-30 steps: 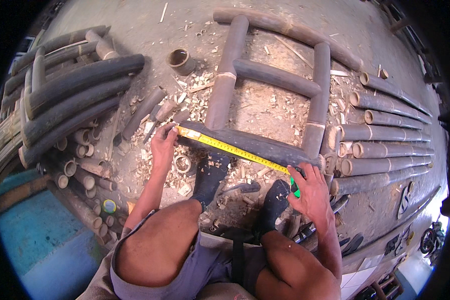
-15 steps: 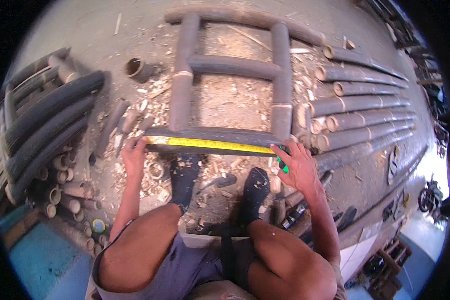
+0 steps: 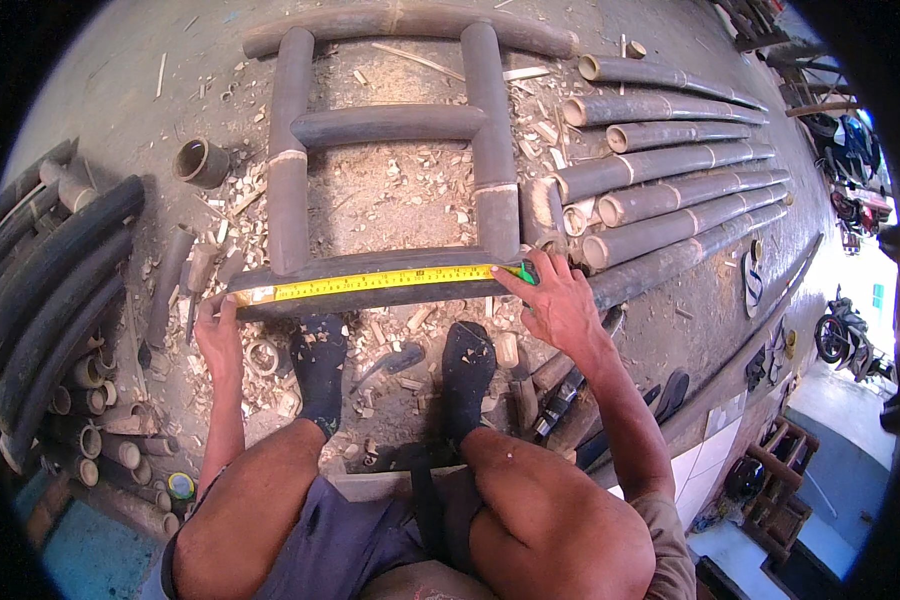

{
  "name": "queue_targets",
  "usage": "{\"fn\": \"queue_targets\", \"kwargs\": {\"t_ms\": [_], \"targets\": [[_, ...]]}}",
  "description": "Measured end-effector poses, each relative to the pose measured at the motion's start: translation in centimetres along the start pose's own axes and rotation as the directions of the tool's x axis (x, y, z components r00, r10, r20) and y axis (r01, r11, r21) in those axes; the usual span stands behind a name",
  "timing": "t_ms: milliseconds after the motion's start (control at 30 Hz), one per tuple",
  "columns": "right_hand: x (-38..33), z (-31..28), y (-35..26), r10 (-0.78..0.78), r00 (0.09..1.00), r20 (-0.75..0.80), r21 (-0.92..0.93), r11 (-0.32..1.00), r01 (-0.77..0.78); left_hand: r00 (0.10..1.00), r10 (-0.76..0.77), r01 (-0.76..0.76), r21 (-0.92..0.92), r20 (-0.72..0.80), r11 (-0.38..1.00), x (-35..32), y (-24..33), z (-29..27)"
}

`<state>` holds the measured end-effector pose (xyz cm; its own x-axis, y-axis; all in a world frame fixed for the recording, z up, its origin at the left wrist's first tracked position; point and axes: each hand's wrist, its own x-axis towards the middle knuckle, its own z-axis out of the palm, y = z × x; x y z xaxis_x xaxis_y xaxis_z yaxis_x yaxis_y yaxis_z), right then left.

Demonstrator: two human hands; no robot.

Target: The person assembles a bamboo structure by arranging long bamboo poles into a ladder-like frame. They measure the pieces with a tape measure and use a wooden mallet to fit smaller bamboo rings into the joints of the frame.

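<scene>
A yellow tape measure (image 3: 385, 280) lies stretched along the dark bamboo bottom rail (image 3: 420, 293) of a frame. My left hand (image 3: 220, 335) pinches the tape's end at the rail's left end. Toward the other end, my right hand (image 3: 560, 305) is closed over the tape's case, of which only a bit of green shows. Its index finger touches the yellow blade. Beyond the rail, the bamboo frame (image 3: 292, 190) lies flat on the floor, with two uprights, a middle crossbar (image 3: 390, 124) and a longer far rail (image 3: 410, 20).
Several bamboo poles (image 3: 685, 160) lie side by side at right. Curved dark bamboo pieces (image 3: 65, 280) are stacked at left, above cut bamboo tubes (image 3: 120, 450). A short bamboo tube (image 3: 201, 163) stands beyond. Wood chips (image 3: 410, 200) litter the floor, around my feet too.
The view has shifted, so the frame and poles sit farther left in the picture. My right index finger now reaches onto the tape's blade, and less of the green case shows.
</scene>
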<state>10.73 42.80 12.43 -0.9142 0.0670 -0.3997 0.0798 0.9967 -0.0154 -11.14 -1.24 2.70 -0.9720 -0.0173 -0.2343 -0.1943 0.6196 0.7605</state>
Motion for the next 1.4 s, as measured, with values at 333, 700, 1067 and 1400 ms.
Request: {"fn": "queue_targets", "kwargs": {"t_ms": [333, 700, 1067, 1400], "targets": [[0.8, 0.8, -1.6, 0.051, 0.997, 0.057, -0.120, 0.992, -0.043, 0.990, 0.131, -0.120, 0.172, -0.051, 0.978, -1.0, 0.9, 1.0], [0.6, 1.6, -2.1, 0.058, 0.998, -0.026, -0.157, 0.986, -0.061, 0.576, 0.690, -0.817, 0.300, 0.437, 0.492, -3.8, 9.1, 8.7], [0.3, 2.2, -2.2, 0.063, 0.996, -0.066, -0.156, 0.985, -0.073, 0.558, 0.493, -0.774, 0.203, 0.668, 0.600, -6.6, 12.9, 18.5], [-2.2, 6.8, -2.5, 0.072, 0.896, -0.437, -0.025, 0.995, -0.092, 0.552, 0.478, -0.770, 0.198, 0.683, 0.606, -6.4, 13.2, 18.6]]}}
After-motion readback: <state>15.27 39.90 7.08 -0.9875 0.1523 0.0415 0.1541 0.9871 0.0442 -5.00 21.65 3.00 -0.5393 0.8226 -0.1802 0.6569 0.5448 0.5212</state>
